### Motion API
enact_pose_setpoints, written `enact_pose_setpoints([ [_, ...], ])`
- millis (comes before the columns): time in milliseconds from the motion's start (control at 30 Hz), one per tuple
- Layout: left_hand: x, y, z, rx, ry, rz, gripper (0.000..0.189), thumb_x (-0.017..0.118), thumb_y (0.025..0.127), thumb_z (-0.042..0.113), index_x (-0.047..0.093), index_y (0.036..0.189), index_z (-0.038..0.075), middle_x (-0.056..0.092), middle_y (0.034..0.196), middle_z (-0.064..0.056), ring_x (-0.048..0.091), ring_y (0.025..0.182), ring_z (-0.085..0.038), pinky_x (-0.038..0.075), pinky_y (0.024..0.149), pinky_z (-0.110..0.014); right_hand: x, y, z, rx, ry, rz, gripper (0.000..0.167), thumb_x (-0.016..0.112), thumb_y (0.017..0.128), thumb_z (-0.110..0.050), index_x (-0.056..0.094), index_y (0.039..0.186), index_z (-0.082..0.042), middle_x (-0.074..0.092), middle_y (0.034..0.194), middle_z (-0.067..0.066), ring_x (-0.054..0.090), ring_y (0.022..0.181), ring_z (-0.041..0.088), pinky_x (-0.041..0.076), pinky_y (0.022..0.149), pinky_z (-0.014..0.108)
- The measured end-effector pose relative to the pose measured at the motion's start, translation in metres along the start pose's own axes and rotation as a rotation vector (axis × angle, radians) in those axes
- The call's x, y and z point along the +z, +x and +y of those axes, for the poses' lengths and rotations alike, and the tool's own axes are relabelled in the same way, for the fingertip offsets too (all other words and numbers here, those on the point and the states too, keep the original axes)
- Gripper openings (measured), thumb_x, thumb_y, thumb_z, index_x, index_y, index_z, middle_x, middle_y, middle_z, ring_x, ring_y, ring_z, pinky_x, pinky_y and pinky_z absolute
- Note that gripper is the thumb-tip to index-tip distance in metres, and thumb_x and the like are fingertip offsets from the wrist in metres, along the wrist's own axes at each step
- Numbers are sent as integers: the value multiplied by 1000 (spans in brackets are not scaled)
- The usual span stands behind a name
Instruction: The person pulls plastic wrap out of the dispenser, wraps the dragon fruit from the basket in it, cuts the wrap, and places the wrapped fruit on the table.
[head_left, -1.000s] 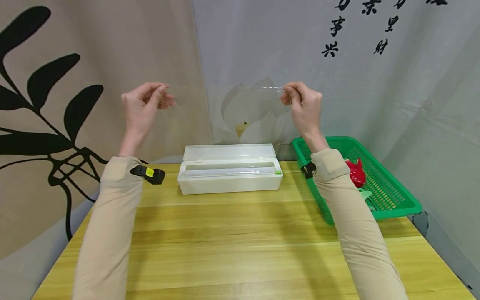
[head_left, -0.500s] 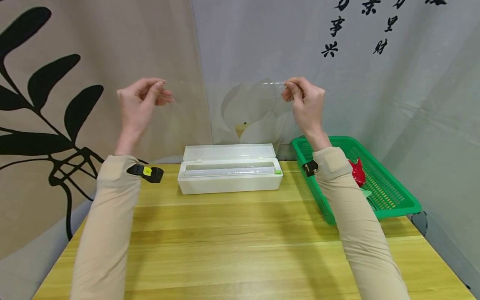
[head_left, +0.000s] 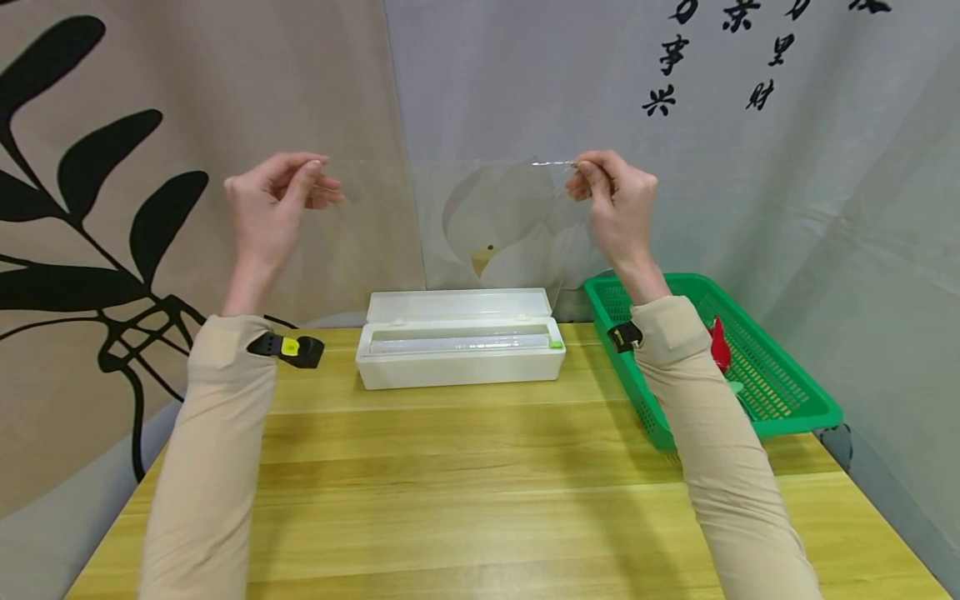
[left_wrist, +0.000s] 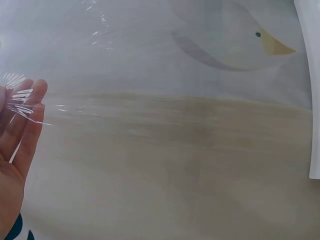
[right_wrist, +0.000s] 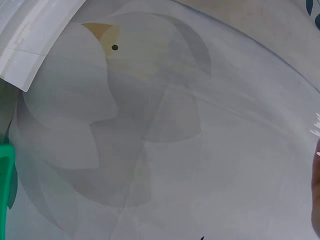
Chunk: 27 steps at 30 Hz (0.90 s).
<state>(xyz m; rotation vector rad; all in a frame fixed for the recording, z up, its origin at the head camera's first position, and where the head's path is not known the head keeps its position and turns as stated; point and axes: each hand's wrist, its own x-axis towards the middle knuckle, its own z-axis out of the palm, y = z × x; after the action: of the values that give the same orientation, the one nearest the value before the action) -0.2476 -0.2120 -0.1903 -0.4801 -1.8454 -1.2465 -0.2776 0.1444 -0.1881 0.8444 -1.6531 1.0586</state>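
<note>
A transparent sheet of cling film (head_left: pixel 450 192) stretches in the air between my hands, above and in front of a white cling film box (head_left: pixel 457 372). My left hand (head_left: pixel 272 204) pinches its left upper corner between thumb and index finger, the other fingers loosely bent. At the opposite corner my right hand (head_left: pixel 619 200) pinches the film the same way. Bunched, shiny creases of film show at the left fingers in the left wrist view. The box stands at the table's back with its lid (head_left: pixel 459 305) raised, a film roll (head_left: pixel 461 342) inside and a small green slider (head_left: pixel 556 344) at the right.
A green plastic basket (head_left: pixel 806 396) sits at the right, below my right forearm, holding a red object (head_left: pixel 720 343) partly hidden by the sleeve. The wooden table (head_left: pixel 450 500) extends toward me. A printed curtain (head_left: pixel 517 83) hangs close behind.
Both hands have risen slightly and moved a little farther apart, the film still pinched between them. The box and basket have stayed in place.
</note>
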Motion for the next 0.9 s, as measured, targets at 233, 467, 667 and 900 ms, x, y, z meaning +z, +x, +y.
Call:
enact_pose_setpoints([
  [233, -11, -10, 11, -7, 3, -28, 19, 62, 91, 14, 72, 102, 3, 67, 77, 25, 66, 67, 5, 53, 65, -9, -7, -4, -12, -4, 2, -7, 21, 57, 93, -5, 64, 85, 13, 65, 68, 26, 57, 64, -13, 52, 64, 12],
  [467, -29, -30, 28, -75, 26, -155, 22, 61, 92, 17, 68, 111, 9, 69, 80, 26, 68, 71, 3, 53, 70, -10, -22, -19, -32, 36, -26, -28, 17, 59, 91, -3, 67, 84, 11, 68, 69, 23, 59, 65, -13, 52, 67, 11],
  [667, -47, -53, 42, -117, 29, -279, 13, 60, 93, 14, 64, 102, 5, 72, 86, 19, 69, 78, -3, 53, 74, -12, -36, -39, -52, 27, -50, -74, 10, 60, 88, 4, 68, 84, 9, 69, 71, 22, 59, 70, -17, 52, 70, 8],
  [900, -68, -79, 49, -37, 52, -453, 8, 58, 92, 1, 64, 97, 0, 71, 93, 23, 66, 82, 1, 50, 74, -9, -58, -68, -72, -19, -7, -182, 8, 60, 86, 8, 68, 83, 7, 69, 69, 19, 62, 73, -14, 52, 70, 8],
])
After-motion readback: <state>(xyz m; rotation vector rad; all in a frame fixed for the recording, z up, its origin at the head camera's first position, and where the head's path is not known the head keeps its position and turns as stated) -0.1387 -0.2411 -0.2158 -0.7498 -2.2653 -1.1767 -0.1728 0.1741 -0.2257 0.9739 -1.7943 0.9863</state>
